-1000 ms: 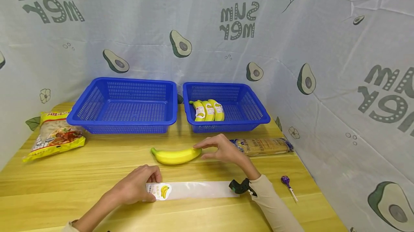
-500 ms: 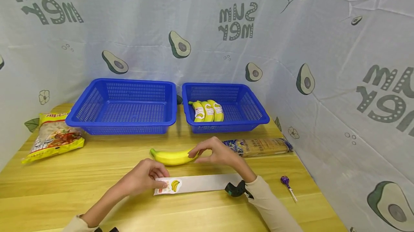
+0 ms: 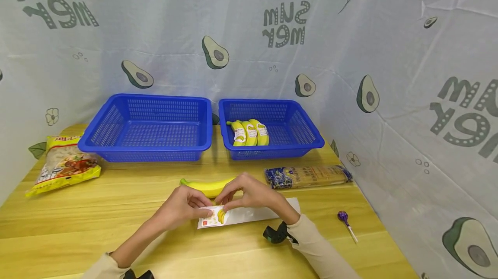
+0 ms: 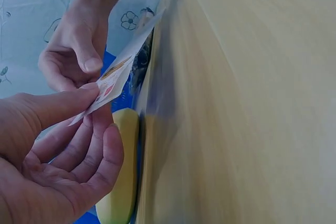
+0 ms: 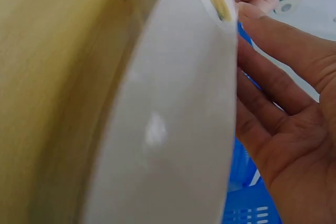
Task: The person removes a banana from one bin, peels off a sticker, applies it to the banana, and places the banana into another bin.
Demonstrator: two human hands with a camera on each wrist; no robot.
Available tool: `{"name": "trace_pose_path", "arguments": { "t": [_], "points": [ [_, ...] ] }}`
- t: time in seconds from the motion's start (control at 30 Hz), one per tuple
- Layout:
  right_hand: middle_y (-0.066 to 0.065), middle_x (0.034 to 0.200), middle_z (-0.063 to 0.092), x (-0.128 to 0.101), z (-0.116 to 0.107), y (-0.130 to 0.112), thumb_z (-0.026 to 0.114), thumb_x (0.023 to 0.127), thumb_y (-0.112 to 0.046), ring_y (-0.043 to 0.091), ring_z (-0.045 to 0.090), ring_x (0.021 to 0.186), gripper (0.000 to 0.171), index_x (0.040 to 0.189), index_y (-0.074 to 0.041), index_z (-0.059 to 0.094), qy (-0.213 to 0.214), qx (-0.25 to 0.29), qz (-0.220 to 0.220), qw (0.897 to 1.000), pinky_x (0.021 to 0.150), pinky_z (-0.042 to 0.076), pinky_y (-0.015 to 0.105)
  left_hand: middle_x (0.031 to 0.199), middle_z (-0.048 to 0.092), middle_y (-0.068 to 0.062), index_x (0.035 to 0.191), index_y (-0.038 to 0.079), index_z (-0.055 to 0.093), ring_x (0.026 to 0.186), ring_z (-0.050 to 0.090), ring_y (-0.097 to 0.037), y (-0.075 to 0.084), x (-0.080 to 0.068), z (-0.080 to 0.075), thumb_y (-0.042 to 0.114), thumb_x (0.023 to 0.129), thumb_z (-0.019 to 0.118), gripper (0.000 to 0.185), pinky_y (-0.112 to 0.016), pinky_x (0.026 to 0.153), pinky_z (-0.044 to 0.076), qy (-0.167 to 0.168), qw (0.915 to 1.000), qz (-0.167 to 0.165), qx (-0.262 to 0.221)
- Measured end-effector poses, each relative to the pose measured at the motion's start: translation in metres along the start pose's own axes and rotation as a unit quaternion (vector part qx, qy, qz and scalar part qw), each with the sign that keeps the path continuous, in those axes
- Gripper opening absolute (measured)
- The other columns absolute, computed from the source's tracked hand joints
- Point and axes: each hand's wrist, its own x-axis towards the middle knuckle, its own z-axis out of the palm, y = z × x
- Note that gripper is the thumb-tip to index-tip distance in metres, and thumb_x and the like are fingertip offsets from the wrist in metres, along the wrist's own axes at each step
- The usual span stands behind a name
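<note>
My left hand (image 3: pixel 186 204) pinches the left end of a long white sticker strip (image 3: pixel 253 215) between thumb and fingers. A banana label (image 3: pixel 213 217) is on that end, and the strip is tilted up off the table in the left wrist view. My right hand (image 3: pixel 247 192) is at the strip's upper edge beside the label. Its thumb (image 5: pixel 252 11) comes right to that edge, and its other fingertips are hidden behind the strip in the right wrist view. Just behind both hands a yellow banana (image 3: pixel 208 187) lies on the table, its right end covered by the right hand.
A blue basket (image 3: pixel 145 148) stands back left. Another blue basket (image 3: pixel 276 153) to its right holds three labelled bananas (image 3: pixel 250 133). A yellow food bag (image 3: pixel 66 164) lies far left, a packet of dry noodles (image 3: pixel 311 176) at right, and a purple lollipop (image 3: pixel 344 218) nearer the front right.
My left hand has taken hold of the strip's labelled end, lifted it and shifted it right and back. My right hand has left the banana's end and come down-left to the label.
</note>
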Motion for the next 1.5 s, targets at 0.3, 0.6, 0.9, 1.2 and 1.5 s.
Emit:
{"name": "trace_pose_path", "arguments": {
  "t": [0.3, 0.6, 0.9, 1.2, 1.5],
  "points": [
    [0.009, 0.098, 0.082, -0.001, -0.001, -0.001, 0.082, 0.094, 0.001, 0.000, 0.074, 0.083, 0.015, 0.109, 0.000, 0.083, 0.013, -0.001, 0.036, 0.999, 0.078, 0.065, 0.027, 0.090, 0.077, -0.007, 0.102, -0.003, 0.080, 0.082, 0.073, -0.023, 0.004, 0.003, -0.001, 0.007, 0.096, 0.082, 0.012, -0.032, 0.072, 0.063, 0.006, 0.9991, -0.014, -0.039],
    [0.013, 0.103, 0.082, -0.005, -0.004, 0.002, 0.082, 0.093, 0.003, 0.004, 0.074, 0.086, 0.019, 0.112, 0.003, 0.081, 0.028, 0.023, 0.035, 0.999, 0.079, 0.066, 0.030, 0.084, 0.077, -0.013, 0.105, -0.010, 0.077, 0.072, 0.073, -0.025, 0.005, 0.003, -0.007, 0.000, 0.101, 0.071, 0.013, -0.036, 0.060, 0.063, -0.009, 0.9982, -0.015, -0.057],
    [0.015, 0.102, 0.081, 0.001, 0.007, -0.001, 0.083, 0.092, 0.003, 0.005, 0.074, 0.085, 0.018, 0.109, 0.003, 0.080, 0.044, 0.065, 0.021, 0.997, 0.079, 0.066, 0.032, 0.085, 0.078, -0.018, 0.111, -0.016, 0.074, 0.072, 0.073, -0.019, 0.002, 0.005, -0.005, 0.002, 0.105, 0.067, 0.021, -0.033, 0.066, 0.064, -0.031, 0.9897, -0.035, -0.135],
    [0.009, 0.094, 0.079, 0.003, 0.012, -0.002, 0.083, 0.093, 0.000, 0.004, 0.070, 0.081, 0.014, 0.106, -0.001, 0.082, 0.054, 0.021, 0.008, 0.998, 0.075, 0.064, 0.027, 0.088, 0.078, -0.016, 0.110, -0.014, 0.076, 0.077, 0.073, -0.019, 0.003, 0.004, -0.005, 0.007, 0.106, 0.068, 0.023, -0.029, 0.066, 0.062, -0.039, 0.9862, -0.051, -0.153],
    [0.009, 0.095, 0.080, 0.004, 0.014, -0.001, 0.083, 0.095, -0.004, 0.000, 0.068, 0.083, 0.011, 0.105, -0.002, 0.083, 0.048, 0.034, 0.012, 0.998, 0.078, 0.063, 0.027, 0.085, 0.077, -0.010, 0.107, -0.011, 0.078, 0.074, 0.068, -0.018, 0.002, 0.002, -0.003, 0.008, 0.106, 0.067, 0.022, -0.029, 0.066, 0.061, -0.042, 0.9876, -0.068, -0.135]
  ]
}}
